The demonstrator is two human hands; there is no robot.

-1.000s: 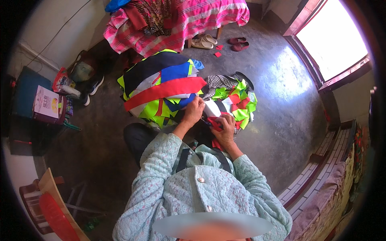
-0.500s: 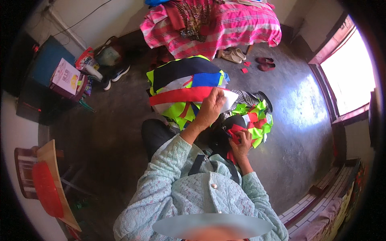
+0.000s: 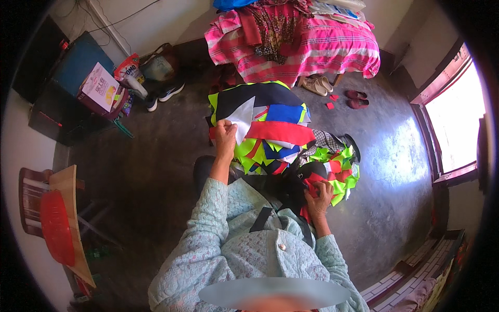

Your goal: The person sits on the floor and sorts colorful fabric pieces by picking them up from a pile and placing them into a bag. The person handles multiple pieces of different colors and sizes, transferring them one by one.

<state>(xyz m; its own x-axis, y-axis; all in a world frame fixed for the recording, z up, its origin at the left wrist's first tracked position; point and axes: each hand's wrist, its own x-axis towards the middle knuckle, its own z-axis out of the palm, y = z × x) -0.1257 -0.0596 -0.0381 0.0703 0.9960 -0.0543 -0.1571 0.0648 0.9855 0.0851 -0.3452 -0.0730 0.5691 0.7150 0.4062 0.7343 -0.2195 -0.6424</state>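
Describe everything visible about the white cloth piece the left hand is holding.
The white triangular cloth piece looks like thin plain fabric, cut to a pointed shape. It lies flat on the pile of bright cloth pieces, against black, blue and red patches. The left hand pinches its lower left edge. Nothing lies on top of it.

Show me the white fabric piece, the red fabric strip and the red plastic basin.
white fabric piece (image 3: 243, 124), head view, its flat middle
red fabric strip (image 3: 280, 131), head view, centre of the strip
red plastic basin (image 3: 54, 226), head view, its rim
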